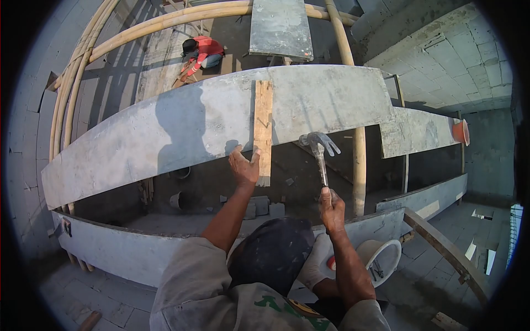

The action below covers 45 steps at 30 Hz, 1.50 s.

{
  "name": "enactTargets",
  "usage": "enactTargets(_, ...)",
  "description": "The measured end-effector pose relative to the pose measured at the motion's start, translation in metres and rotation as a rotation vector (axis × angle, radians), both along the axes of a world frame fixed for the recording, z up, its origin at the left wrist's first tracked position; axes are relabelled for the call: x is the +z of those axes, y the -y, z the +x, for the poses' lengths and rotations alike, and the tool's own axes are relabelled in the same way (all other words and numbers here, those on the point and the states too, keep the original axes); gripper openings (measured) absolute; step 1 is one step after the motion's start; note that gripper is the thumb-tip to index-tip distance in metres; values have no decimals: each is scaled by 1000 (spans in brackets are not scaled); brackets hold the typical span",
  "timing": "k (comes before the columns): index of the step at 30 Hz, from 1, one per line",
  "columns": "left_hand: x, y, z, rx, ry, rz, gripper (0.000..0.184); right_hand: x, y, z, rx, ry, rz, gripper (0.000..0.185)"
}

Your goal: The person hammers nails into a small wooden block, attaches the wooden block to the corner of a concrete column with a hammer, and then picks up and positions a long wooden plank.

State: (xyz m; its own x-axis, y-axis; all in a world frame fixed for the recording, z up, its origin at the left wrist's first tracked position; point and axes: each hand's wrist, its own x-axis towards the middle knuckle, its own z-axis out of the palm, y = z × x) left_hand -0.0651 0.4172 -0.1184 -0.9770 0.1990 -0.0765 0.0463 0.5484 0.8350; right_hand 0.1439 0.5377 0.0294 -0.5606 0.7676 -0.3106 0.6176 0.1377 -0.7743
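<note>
My right hand (pixel 332 209) is wrapped round the handle of a claw hammer (pixel 320 151), whose metal head points away from me over the dark gap beyond the near board. My left hand (pixel 244 166) has its fingers apart at the left edge of a short wooden plank (pixel 264 124); whether it grips the plank is hard to tell. That plank lies across the edge of a long grey board (pixel 221 110), its near end sticking out over the gap. A bent nail (pixel 264 122) shows on the plank's face.
Below the gap's near side runs another grey board (pixel 121 254). A white bucket (pixel 381 259) stands at the lower right. An orange bucket (pixel 460 132) is at the far right. Bamboo poles (pixel 359 171) cross the frame. Beyond the boards, a person in red (pixel 207 52) crouches.
</note>
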Motion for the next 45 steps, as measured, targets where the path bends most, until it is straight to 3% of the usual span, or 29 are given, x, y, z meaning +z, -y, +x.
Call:
enactTargets(2, -14, 16, 9, 31, 234, 93, 68, 18, 1, -11, 9, -12, -48, 56)
enactTargets(5, -5, 10, 15, 27, 373, -103, 74, 69, 10, -48, -84, -241, -222, 52)
enactTargets(6, -16, 6, 13, -1, 461, -143, 85, 89, 11, -59, -65, -286, -164, 52)
enactTargets(9, -54, -2, 16, -51, 455, -28, 89, 132, 11, -84, -57, -624, -104, 54)
enactTargets(12, -25, -1, 3, -198, 593, -99, 91, 138, 9, -110, 45, -960, 154, 60)
enactTargets(15, -29, -3, 7, -177, 555, -139, 88, 59, -1, -109, 172, -822, 319, 55)
enactTargets(18, -21, 0, 3, -262, 590, -205, 88, -37, 8, -96, 287, -42, 378, 51)
enactTargets(19, -16, -2, 2, -251, 593, -193, 89, -38, 11, -107, 315, 149, 365, 50)
enactTargets(24, -22, 2, 1, -182, 647, -116, 98, -11, 6, -89, 403, 81, 185, 54)
enactTargets(27, -74, 7, 0, -214, 545, 130, 102, 39, -17, -49, 491, 203, 170, 56)
enactTargets(28, -53, 7, -4, -197, 478, -17, 93, 55, -32, -30, 526, 273, 171, 57)
enactTargets(30, -4, 9, -11, -204, 642, 266, 75, 83, -59, 13, 538, 459, 196, 61)
enactTargets(31, 9, 9, -12, -200, 724, 406, 66, 93, -67, 38, 503, 525, 181, 61)
enactTargets(33, 14, 10, -12, -130, 923, 681, 71, 107, -75, 92, 340, 630, 27, 59)
enactTargets(35, 17, 18, -27, -206, 1194, 936, 76, 114, -71, 142, 46, 626, -215, 55)
enactTargets(37, 21, 29, -46, -455, 1555, 1157, 81, 105, -56, 183, -269, 560, -399, 50)
enactTargets(38, 56, 22, -40, -203, 1421, 954, 85, 97, -49, 200, -430, 529, -461, 47)
enactTargets(41, 86, 25, -54, -354, 1310, 888, 83, 61, -27, 242, -799, 325, -583, 45)
enactTargets(42, 102, 25, -57, -328, 1155, 767, 83, 45, -19, 253, -868, 180, -601, 45)
enactTargets(45, 145, 29, -65, -328, 1051, 684, 78, -4, 1, 269, -993, -240, -640, 43)
